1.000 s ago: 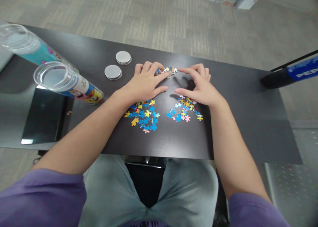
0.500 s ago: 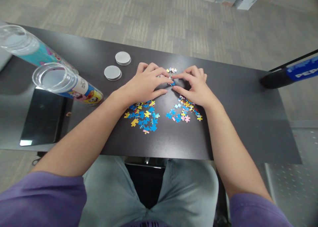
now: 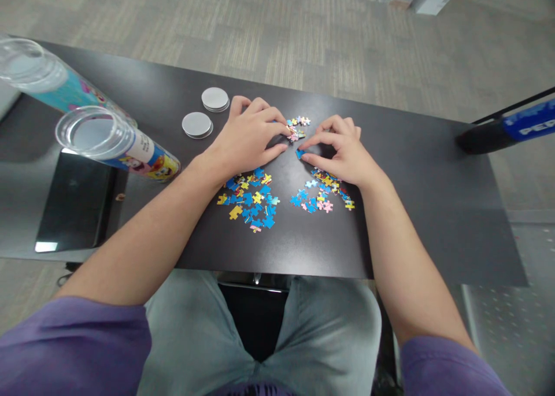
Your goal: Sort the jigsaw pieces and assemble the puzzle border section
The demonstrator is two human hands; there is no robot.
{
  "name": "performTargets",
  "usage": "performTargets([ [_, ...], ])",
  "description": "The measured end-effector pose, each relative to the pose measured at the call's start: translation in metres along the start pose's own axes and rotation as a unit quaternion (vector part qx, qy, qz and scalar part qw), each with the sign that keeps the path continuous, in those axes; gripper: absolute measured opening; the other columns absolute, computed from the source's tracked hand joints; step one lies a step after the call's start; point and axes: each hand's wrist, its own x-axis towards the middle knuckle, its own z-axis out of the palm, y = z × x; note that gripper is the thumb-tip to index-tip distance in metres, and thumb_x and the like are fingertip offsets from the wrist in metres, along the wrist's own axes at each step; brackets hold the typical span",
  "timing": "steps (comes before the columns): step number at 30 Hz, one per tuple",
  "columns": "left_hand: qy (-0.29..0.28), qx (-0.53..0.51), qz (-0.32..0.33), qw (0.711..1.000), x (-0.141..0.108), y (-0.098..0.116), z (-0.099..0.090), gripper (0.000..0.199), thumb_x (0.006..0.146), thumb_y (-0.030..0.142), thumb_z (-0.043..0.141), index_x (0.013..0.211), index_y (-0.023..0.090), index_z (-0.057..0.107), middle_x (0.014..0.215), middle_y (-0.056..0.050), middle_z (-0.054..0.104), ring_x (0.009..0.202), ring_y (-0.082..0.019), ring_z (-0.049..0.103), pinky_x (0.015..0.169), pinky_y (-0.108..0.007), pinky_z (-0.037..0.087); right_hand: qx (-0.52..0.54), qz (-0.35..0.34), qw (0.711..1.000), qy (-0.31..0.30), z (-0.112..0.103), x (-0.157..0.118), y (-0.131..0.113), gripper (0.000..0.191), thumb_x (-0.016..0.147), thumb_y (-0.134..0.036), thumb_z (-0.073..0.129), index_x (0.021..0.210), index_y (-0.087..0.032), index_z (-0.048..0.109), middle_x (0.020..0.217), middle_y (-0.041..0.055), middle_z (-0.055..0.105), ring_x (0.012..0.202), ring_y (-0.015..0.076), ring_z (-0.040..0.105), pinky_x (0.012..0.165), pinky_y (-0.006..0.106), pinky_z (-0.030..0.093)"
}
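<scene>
My right hand (image 3: 340,148) pinches a blue puzzle piece (image 3: 299,153) between thumb and forefinger, just above or on the dark table (image 3: 329,243). Across from it, my left hand (image 3: 252,136) is open with fingers spread and thumb apart. Its fingertips rest at the edge of a small cluster of multicoloured puzzle pieces (image 3: 296,133), partly hidden by them. Beneath the left wrist lies a loose pile of blue and yellow puzzle pieces (image 3: 254,202). Another mixed pile of puzzle pieces (image 3: 323,192) spreads below my right hand and is partly covered by it.
Two clear-topped printed canisters, the nearer canister (image 3: 130,147) and the farther canister (image 3: 65,84), stand at the left. Round grey-white discs (image 3: 197,125) lie near them. A black tablet-like device (image 3: 76,202) is at far left. A Pepsi bottle (image 3: 481,137) stands at the right edge.
My right hand has drawn the blue piece slightly down and away from the cluster. My left hand has shifted left and its fingers have moved back, uncovering more of the cluster.
</scene>
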Motion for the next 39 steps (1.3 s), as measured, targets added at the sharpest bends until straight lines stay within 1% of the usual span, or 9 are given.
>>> performTargets([
  [6, -0.014, 0.006, 0.000, 1.000, 0.001, 0.005, 0.004, 0.036, 0.121, 0.035, 0.084, 0.155, 0.031, 0.096, 0.161, -0.015, 0.089, 0.158, -0.048, 0.070, 0.136, -0.079, 0.042, 0.013, 0.021, 1.000, 0.004, -0.005, 0.000, -0.003, 0.010, 0.112, -0.047, 0.097, 0.118, -0.039, 0.099, 0.134, 0.0108, 0.080, 0.136, 0.0459, 0.068, 0.128, 0.076, 0.050],
  [13, -0.012, -0.022, -0.013, 1.000, 0.003, 0.010, -0.001, 0.028, 0.124, 0.039, 0.076, 0.136, 0.031, 0.099, 0.151, -0.014, 0.092, 0.155, -0.048, 0.072, 0.136, -0.079, 0.042, 0.005, -0.012, 0.999, -0.038, 0.006, 0.003, -0.023, 0.008, 0.109, -0.048, 0.102, 0.112, -0.040, 0.101, 0.135, 0.0102, 0.079, 0.136, 0.0468, 0.068, 0.129, 0.076, 0.049],
  [20, -0.009, -0.048, -0.026, 0.998, 0.003, 0.009, -0.003, 0.026, 0.124, 0.040, 0.072, 0.121, 0.034, 0.097, 0.143, -0.012, 0.092, 0.149, -0.046, 0.073, 0.132, -0.077, 0.043, 0.041, -0.064, 0.992, -0.102, 0.009, 0.004, -0.046, 0.006, 0.111, -0.048, 0.098, 0.112, -0.044, 0.102, 0.135, 0.0082, 0.081, 0.132, 0.0426, 0.070, 0.126, 0.068, 0.050],
  [23, -0.014, -0.055, -0.036, 0.998, 0.004, 0.009, -0.005, 0.025, 0.123, 0.041, 0.073, 0.118, 0.033, 0.096, 0.143, -0.013, 0.091, 0.149, -0.046, 0.073, 0.132, -0.077, 0.043, 0.050, -0.026, 0.997, -0.047, 0.001, 0.005, -0.042, 0.016, 0.116, -0.051, 0.089, 0.117, -0.039, 0.100, 0.128, 0.0091, 0.084, 0.119, 0.0397, 0.075, 0.125, 0.068, 0.053],
  [25, -0.019, -0.058, -0.035, 0.998, 0.004, 0.008, -0.007, 0.024, 0.122, 0.040, 0.075, 0.115, 0.032, 0.096, 0.143, -0.013, 0.091, 0.149, -0.047, 0.074, 0.132, -0.078, 0.042, 0.059, 0.004, 0.998, 0.013, -0.005, 0.006, -0.035, 0.021, 0.119, -0.052, 0.085, 0.120, -0.036, 0.097, 0.121, 0.0099, 0.085, 0.107, 0.0367, 0.073, 0.118, 0.066, 0.058],
  [27, -0.024, -0.059, -0.035, 0.997, 0.004, 0.007, -0.008, 0.024, 0.121, 0.041, 0.075, 0.116, 0.033, 0.097, 0.141, -0.012, 0.091, 0.147, -0.046, 0.074, 0.132, -0.078, 0.041, 0.060, 0.018, 0.997, 0.041, -0.007, 0.006, -0.027, 0.021, 0.119, -0.052, 0.083, 0.121, -0.035, 0.095, 0.117, 0.0100, 0.086, 0.098, 0.0340, 0.068, 0.112, 0.064, 0.061],
  [31, -0.015, -0.055, -0.043, 0.997, 0.004, 0.006, -0.008, 0.032, 0.122, 0.035, 0.068, 0.126, 0.035, 0.099, 0.139, -0.012, 0.091, 0.142, -0.045, 0.075, 0.129, -0.079, 0.043, 0.042, 0.003, 0.998, 0.053, -0.001, 0.008, -0.013, 0.018, 0.114, -0.045, 0.084, 0.116, -0.030, 0.094, 0.107, 0.0082, 0.085, 0.086, 0.0289, 0.063, 0.106, 0.062, 0.060],
  [33, -0.013, -0.051, -0.036, 0.998, 0.004, 0.007, -0.008, 0.036, 0.120, 0.029, 0.065, 0.123, 0.036, 0.101, 0.138, -0.012, 0.091, 0.141, -0.044, 0.075, 0.128, -0.080, 0.043, 0.043, -0.014, 0.997, 0.060, 0.003, 0.008, -0.010, 0.018, 0.111, -0.041, 0.084, 0.115, -0.028, 0.096, 0.102, 0.0071, 0.083, 0.083, 0.0276, 0.064, 0.104, 0.060, 0.060],
  [39, -0.021, -0.046, -0.030, 0.998, 0.005, 0.009, -0.010, 0.037, 0.116, 0.027, 0.065, 0.107, 0.036, 0.100, 0.134, -0.010, 0.092, 0.140, -0.044, 0.078, 0.131, -0.081, 0.041, 0.026, -0.002, 0.999, 0.034, 0.006, 0.006, -0.011, 0.018, 0.116, -0.046, 0.083, 0.122, -0.037, 0.098, 0.110, 0.0070, 0.083, 0.091, 0.0320, 0.074, 0.115, 0.068, 0.059],
])
